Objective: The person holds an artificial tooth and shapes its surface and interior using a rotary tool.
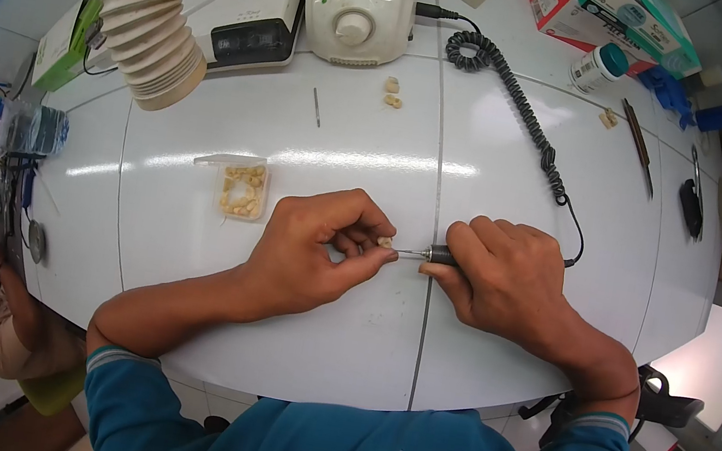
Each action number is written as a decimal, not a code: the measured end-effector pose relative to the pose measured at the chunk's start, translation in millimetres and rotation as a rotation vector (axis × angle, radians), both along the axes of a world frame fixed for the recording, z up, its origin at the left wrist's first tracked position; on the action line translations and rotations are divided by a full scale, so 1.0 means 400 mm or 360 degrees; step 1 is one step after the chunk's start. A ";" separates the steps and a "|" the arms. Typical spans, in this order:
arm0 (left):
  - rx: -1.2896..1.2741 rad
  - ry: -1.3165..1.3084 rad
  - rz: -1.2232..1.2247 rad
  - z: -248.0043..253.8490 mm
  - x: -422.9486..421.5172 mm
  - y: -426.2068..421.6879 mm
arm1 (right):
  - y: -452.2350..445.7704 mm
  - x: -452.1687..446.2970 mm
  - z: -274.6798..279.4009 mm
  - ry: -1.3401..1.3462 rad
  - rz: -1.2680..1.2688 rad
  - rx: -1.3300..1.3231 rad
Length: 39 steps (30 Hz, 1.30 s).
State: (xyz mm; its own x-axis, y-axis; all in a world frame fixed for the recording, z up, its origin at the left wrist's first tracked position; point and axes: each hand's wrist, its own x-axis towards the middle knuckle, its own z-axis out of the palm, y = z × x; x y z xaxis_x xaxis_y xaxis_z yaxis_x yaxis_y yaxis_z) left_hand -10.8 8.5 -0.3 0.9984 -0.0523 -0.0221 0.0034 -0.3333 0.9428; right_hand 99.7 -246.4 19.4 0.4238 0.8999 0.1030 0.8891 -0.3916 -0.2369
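Between thumb and fingers, my left hand (321,243) pinches a small cream tooth-like piece (385,242), partly hidden by the fingertips. My right hand (507,275) is wrapped round a dark rotary handpiece (441,254). Its thin metal bur (411,253) points left and reaches the piece; I cannot tell if it touches. From the handpiece a coiled black cord (527,110) runs up to a cream motor control box (361,6) with a round knob. Left of my left hand stands an open clear plastic box (242,189) holding several similar cream pieces.
A ribbed suction hose (151,17) hangs at upper left. Loose cream pieces (393,92) and a thin metal bur (316,107) lie on the white table (324,351). A white bottle (598,68), glove boxes (611,20) and slim tools (639,148) occupy the right. Another person (12,313) sits at far left.
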 end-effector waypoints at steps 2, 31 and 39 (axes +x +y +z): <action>-0.0004 -0.0012 0.0004 -0.001 0.000 0.000 | 0.000 -0.001 0.000 -0.0006 -0.0001 -0.0013; 0.0024 -0.0015 -0.0089 -0.003 -0.004 0.006 | 0.006 -0.001 -0.002 -0.0022 0.0039 0.0013; 0.0035 -0.0009 -0.0076 -0.002 -0.002 0.006 | 0.007 -0.001 -0.004 -0.0029 0.0026 0.0012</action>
State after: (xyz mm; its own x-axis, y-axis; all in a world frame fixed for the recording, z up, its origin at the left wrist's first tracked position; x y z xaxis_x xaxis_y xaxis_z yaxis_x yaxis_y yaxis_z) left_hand -11.6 11.0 -1.3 0.9949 -0.0996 -0.0181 -0.0184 -0.3533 0.9353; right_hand 99.2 -243.7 17.7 0.4072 0.9057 0.1175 0.8995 -0.3754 -0.2235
